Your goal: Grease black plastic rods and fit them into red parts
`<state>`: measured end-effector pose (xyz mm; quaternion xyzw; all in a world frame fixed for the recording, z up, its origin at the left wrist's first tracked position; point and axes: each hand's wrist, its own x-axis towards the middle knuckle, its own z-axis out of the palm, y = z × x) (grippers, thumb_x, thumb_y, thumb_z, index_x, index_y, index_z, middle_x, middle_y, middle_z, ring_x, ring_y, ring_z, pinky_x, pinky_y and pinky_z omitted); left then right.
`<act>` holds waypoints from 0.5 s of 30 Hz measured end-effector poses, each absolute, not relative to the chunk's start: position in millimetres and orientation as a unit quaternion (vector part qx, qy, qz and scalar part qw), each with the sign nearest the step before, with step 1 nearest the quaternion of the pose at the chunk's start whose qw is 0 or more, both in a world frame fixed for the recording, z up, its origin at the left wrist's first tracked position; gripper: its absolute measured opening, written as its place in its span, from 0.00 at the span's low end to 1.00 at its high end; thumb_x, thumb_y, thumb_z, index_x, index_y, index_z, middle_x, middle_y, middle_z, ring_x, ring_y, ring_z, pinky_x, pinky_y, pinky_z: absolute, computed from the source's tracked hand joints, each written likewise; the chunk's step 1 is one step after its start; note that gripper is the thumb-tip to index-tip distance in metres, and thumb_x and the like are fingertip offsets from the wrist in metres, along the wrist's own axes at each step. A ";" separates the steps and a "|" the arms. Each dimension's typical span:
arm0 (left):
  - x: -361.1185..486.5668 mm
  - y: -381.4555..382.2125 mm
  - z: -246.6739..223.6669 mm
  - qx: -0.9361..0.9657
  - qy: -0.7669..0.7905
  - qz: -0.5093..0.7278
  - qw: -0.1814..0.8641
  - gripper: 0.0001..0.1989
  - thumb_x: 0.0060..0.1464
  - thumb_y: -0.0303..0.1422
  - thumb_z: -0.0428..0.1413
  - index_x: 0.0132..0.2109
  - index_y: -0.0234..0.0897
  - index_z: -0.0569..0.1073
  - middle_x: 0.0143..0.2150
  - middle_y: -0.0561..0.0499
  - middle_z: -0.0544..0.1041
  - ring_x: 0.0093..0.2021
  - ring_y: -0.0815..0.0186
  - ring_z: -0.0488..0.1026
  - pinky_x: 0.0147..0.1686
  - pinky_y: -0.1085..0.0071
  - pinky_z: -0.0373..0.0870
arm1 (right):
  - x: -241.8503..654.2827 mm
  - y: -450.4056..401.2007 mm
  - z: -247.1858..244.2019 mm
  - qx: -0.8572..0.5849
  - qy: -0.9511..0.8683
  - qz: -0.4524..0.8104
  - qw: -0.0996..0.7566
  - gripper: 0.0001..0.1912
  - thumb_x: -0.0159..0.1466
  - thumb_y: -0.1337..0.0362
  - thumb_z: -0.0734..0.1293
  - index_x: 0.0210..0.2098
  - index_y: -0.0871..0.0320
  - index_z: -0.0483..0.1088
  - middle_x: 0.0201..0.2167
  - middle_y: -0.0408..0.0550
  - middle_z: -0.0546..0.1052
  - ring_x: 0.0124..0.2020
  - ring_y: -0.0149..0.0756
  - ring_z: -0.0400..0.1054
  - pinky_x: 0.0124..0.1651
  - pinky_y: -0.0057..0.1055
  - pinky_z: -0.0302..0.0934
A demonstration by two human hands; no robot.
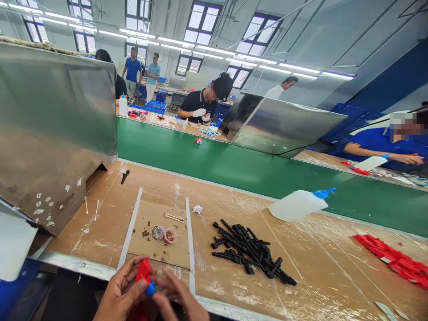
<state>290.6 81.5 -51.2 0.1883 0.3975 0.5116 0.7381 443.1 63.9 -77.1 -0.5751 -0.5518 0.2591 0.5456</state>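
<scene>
Near the bottom of the head view, my left hand (122, 290) grips a small red part (143, 270) between thumb and fingers. A blue piece (151, 289) sits at the lower end of the red part. My right hand (179, 294) is beside it, its fingers around the blue piece. Just beyond both hands lies a cardboard sheet (140, 240) with two small round cups, one of them holding reddish liquid (170, 236). Cotton swabs (174, 217) rest behind the cups. A pile of black parts (247, 249) lies to the right.
A white bottle with a blue tip (299, 205) lies behind the black pile. Red parts (394, 258) are at the far right. A metal panel (56, 133) stands at the left. Beyond the green belt (214, 156), people sit at work and others stand.
</scene>
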 end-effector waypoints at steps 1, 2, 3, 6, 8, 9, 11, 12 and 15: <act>290.2 83.7 -48.9 0.164 0.402 0.513 0.741 0.22 0.44 0.37 0.70 0.49 0.46 0.80 0.44 0.46 0.84 0.45 0.54 0.80 0.41 0.65 0.78 | 453.3 74.2 -70.7 -0.596 -0.539 0.249 0.541 0.18 0.64 0.49 0.68 0.46 0.54 0.78 0.35 0.48 0.82 0.32 0.36 0.77 0.37 0.26 0.72; 289.8 85.7 -46.3 0.144 0.404 0.510 0.746 0.22 0.44 0.36 0.71 0.49 0.46 0.80 0.44 0.46 0.84 0.43 0.54 0.81 0.38 0.65 0.79 | 464.0 85.6 -64.1 -0.621 -0.530 0.229 0.530 0.18 0.65 0.50 0.68 0.46 0.55 0.78 0.38 0.49 0.82 0.36 0.38 0.77 0.41 0.27 0.71; 289.4 87.3 -43.7 0.129 0.405 0.506 0.751 0.23 0.43 0.36 0.71 0.49 0.45 0.80 0.43 0.46 0.84 0.42 0.53 0.82 0.36 0.66 0.80 | 474.2 97.6 -57.7 -0.639 -0.533 0.215 0.512 0.18 0.64 0.51 0.68 0.46 0.55 0.78 0.41 0.50 0.82 0.39 0.39 0.77 0.43 0.28 0.71; 288.9 90.3 -38.4 0.112 0.405 0.502 0.756 0.24 0.40 0.34 0.72 0.48 0.42 0.80 0.40 0.47 0.83 0.42 0.53 0.82 0.34 0.68 0.81 | 495.7 129.4 -44.2 -0.641 -0.574 0.206 0.466 0.18 0.65 0.50 0.67 0.45 0.56 0.78 0.42 0.50 0.81 0.38 0.37 0.76 0.40 0.28 0.71; 289.1 91.3 -37.2 0.109 0.401 0.497 0.762 0.25 0.40 0.34 0.73 0.48 0.40 0.80 0.39 0.48 0.82 0.42 0.52 0.82 0.34 0.68 0.81 | 499.9 142.4 -41.1 -0.628 -0.598 0.202 0.455 0.17 0.66 0.50 0.66 0.43 0.56 0.79 0.40 0.50 0.81 0.35 0.36 0.76 0.37 0.28 0.70; 289.2 91.7 -36.9 0.106 0.397 0.492 0.767 0.25 0.40 0.33 0.73 0.48 0.40 0.80 0.38 0.48 0.82 0.41 0.52 0.82 0.33 0.69 0.81 | 499.6 146.1 -40.8 -0.621 -0.608 0.199 0.453 0.17 0.66 0.51 0.66 0.41 0.56 0.79 0.39 0.50 0.81 0.35 0.37 0.75 0.37 0.28 0.70; 289.4 92.4 -36.5 0.099 0.383 0.484 0.780 0.25 0.41 0.33 0.72 0.49 0.40 0.80 0.37 0.48 0.82 0.39 0.54 0.82 0.33 0.69 0.81 | 496.9 149.3 -41.3 -0.607 -0.626 0.191 0.451 0.16 0.67 0.51 0.65 0.39 0.55 0.79 0.36 0.49 0.81 0.34 0.37 0.75 0.35 0.28 0.69; 289.4 92.7 -36.3 0.097 0.374 0.482 0.787 0.25 0.41 0.33 0.72 0.49 0.39 0.80 0.37 0.48 0.82 0.39 0.55 0.82 0.33 0.69 0.81 | 495.0 149.6 -41.6 -0.599 -0.636 0.186 0.449 0.15 0.67 0.52 0.65 0.38 0.55 0.79 0.36 0.48 0.81 0.33 0.37 0.75 0.35 0.28 0.69; 289.6 93.7 -37.4 0.099 0.356 0.479 0.796 0.26 0.42 0.34 0.72 0.51 0.38 0.78 0.37 0.47 0.82 0.38 0.55 0.82 0.33 0.68 0.81 | 489.5 149.1 -41.4 -0.580 -0.671 0.160 0.434 0.13 0.68 0.56 0.64 0.38 0.54 0.77 0.35 0.47 0.81 0.34 0.35 0.75 0.34 0.28 0.68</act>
